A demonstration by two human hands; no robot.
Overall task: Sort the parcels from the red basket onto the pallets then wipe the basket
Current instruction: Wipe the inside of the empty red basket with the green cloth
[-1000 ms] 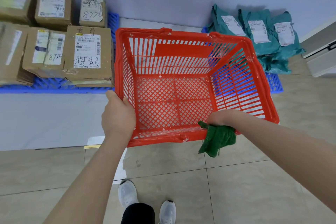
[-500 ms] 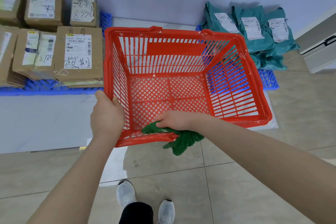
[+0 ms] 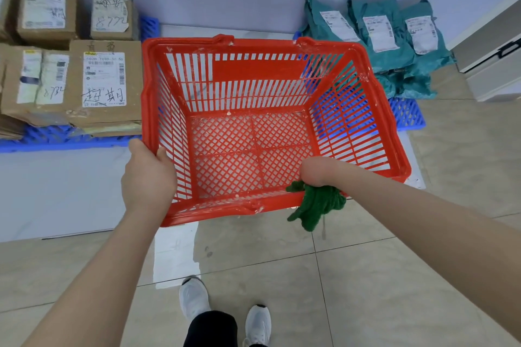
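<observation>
One red basket [image 3: 253, 44], left hand [image 3: 148, 175] gripping side rim, right hand [image 3: 318, 172] clutching cloth [image 3: 318, 205] (at near rim)

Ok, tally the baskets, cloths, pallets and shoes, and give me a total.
Basket: 1
Cloth: 1
Pallets: 2
Shoes: 2
Total: 6

Glossy plastic lattice basket [image 3: 253, 70], nubby cloth rag [image 3: 318, 203], matt cardboard boxes [image 3: 104, 79], polished floor tiles [image 3: 366, 290]
</observation>
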